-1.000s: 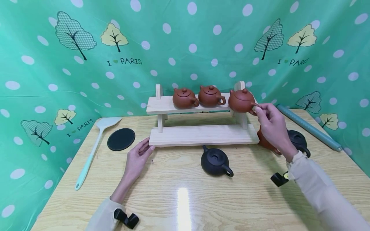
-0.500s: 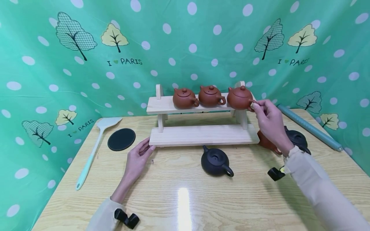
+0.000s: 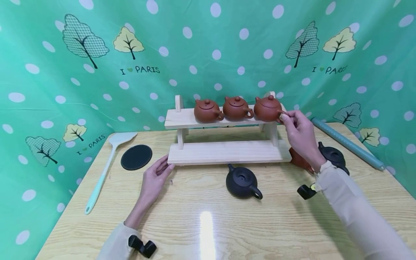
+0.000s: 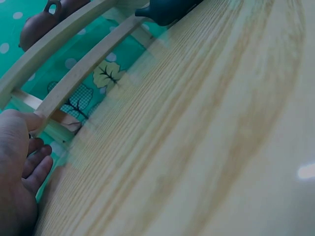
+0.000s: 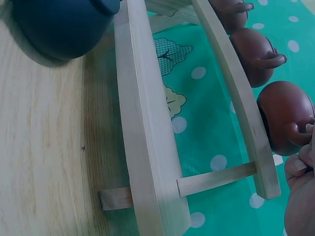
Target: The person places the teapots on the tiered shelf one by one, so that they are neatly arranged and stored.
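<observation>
Two hands [image 3: 156, 179] [image 3: 301, 135] in pinches: shelf [image 3: 227, 152], teapot [image 3: 268, 109]

Up on the green cloth [image 3: 201, 45], the left slogan [image 3: 140, 69] reads "I PARIS", with a small heart [image 3: 130, 69] between the words! Across to the right slogan [image 3: 329, 69], same wording, though its final letter looks distorted from here. And lower left, the slanting slogan [image 3: 91, 145]: "I PARIS" again!

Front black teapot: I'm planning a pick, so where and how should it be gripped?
Probably pinch the handle with the right hand once free, coming from the front right: it juts out that way, while the spout points toward the shelf.
</observation>
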Available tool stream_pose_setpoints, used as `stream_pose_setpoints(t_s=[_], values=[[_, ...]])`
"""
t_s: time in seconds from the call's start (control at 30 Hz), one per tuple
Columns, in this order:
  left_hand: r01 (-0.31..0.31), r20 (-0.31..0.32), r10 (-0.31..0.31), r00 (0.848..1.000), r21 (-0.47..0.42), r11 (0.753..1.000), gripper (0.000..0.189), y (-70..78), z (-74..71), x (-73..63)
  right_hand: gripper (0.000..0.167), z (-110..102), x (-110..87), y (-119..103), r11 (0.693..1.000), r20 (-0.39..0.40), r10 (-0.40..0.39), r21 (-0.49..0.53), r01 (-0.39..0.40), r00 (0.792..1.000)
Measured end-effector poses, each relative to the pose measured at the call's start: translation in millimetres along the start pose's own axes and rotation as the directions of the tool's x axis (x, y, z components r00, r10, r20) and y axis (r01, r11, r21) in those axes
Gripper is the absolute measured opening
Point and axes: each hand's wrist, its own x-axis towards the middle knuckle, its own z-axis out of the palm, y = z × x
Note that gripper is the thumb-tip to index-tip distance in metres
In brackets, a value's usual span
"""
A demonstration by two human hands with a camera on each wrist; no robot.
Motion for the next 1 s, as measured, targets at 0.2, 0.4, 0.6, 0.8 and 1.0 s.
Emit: stream_pose_setpoints(t_s=[0.2, 0.4, 0.6, 0.8, 1.0], values=[[0.0, 0.0, 0.0, 1.0, 0.013, 1.0, 0.052, -0.2, -0.3, 0.3, 0.029, 5, 4.0, 0, 1.0, -0.012, 0.002, 0.024, -0.002, 1.0], [0.003, 0.002, -0.003, 1.0, 0.02, 1.0, 0.052, -0.4, -0.4, 0.6, 0.027, 9, 6.5, -1, 0.999, -0.03, 0.003, 0.036, -0.002, 1.0], [-0.001, -0.001, 0.001, 1.0, 0.013, 1.0, 0.052, 0.3, 0.1, -0.6, 0.028, 12, 7.2, -1, 0.999, -0.036, 0.013, 0.048, -0.012, 0.999], [0.004, 0.002, -0.004, 1.0, 0.007, 1.0, 0.051, 0.5, 0.3, -0.1, 0.03, 12, 6.3, 0, 0.998, -0.033, 0.008, 0.061, -0.006, 0.999], [0.018, 0.009, -0.018, 1.0, 0.01, 1.0, 0.053, 0.9, -0.1, 0.4, 0.032, 11, 4.9, 1, 0.999, -0.022, -0.002, 0.047, 0.003, 1.0]])
